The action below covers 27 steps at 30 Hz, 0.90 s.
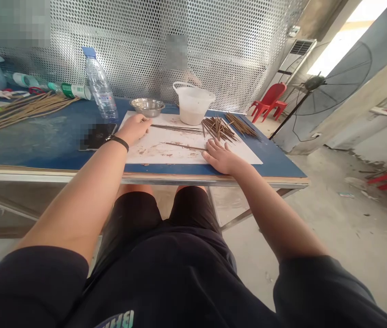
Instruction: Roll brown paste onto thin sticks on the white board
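Grip of the right hand (222, 157) is open, with fingers spread flat on the white flat board (244, 155). Its fingertips (218, 145) are right at the end of one thin brown stick (183, 146). That stick lies flat on the board and points off to the left.

The left hand (135, 128) rests on the far left edge of the board with curled fingers, at the end of a few thin dark sticks (176, 129). I cannot tell if its grip pinches them. A black band (118, 142) is on that wrist.

Behind the right hand is a messy pile of brown sticks (219, 129), then a white plastic bucket (193, 105) and a shiny metal bowl (147, 107). A clear water bottle (100, 89) stands on the blue desk (59, 136).
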Available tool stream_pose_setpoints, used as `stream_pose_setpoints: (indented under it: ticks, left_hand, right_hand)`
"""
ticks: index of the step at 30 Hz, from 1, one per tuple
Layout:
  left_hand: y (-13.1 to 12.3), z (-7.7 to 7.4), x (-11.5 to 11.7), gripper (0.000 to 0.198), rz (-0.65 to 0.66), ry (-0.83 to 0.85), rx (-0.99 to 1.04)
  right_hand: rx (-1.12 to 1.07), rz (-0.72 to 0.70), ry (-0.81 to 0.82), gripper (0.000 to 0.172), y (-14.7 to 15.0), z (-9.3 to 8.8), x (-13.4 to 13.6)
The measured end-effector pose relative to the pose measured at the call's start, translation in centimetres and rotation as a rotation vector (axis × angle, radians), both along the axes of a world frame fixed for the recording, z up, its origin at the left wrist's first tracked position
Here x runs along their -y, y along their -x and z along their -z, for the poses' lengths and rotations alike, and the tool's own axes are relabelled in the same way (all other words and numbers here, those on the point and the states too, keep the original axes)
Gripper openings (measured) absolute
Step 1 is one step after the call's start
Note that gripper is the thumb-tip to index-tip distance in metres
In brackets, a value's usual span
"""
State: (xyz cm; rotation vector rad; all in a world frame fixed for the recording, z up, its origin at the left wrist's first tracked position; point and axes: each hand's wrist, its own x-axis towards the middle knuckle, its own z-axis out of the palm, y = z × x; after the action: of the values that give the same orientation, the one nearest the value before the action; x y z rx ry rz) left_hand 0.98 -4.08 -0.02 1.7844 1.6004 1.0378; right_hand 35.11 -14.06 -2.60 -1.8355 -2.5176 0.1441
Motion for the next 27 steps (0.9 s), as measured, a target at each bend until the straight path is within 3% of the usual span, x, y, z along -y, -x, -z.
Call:
stream_pose_setpoints:
  ticks: [3,8,12,17,22,27]
  left_hand:
    - [0.0,0.1,-0.1,0.031,-0.005,0.001,0.010]
    - [0.0,0.5,-0.7,0.028,-0.002,-0.024,0.011]
    - [0.2,0.6,-1.0,0.029,-0.012,-0.011,-0.019]
    - [0.4,0.7,-1.3,0.031,-0.012,-0.012,-0.078]
    - [0.6,0.6,-1.7,0.023,-0.031,0.037,-0.103]
    - [0.4,0.6,-1.6,0.027,-0.047,0.018,-0.137]
  right_hand:
    - [-0.007,-0.019,0.014,0.112,-0.7,0.0,0.6]
    - [-0.079,-0.099,-0.019,0.114,-1.9,0.3,4.3]
    - [-0.125,-0.139,-0.077,0.118,-0.3,0.6,6.0]
    - [-0.094,-0.060,-0.037,0.123,2.6,0.5,3.4]
    - [-0.074,-0.009,-0.062,0.116,2.0,0.3,0.1]
    - [-0.103,-0.049,-0.078,0.113,0.6,0.9,2.7]
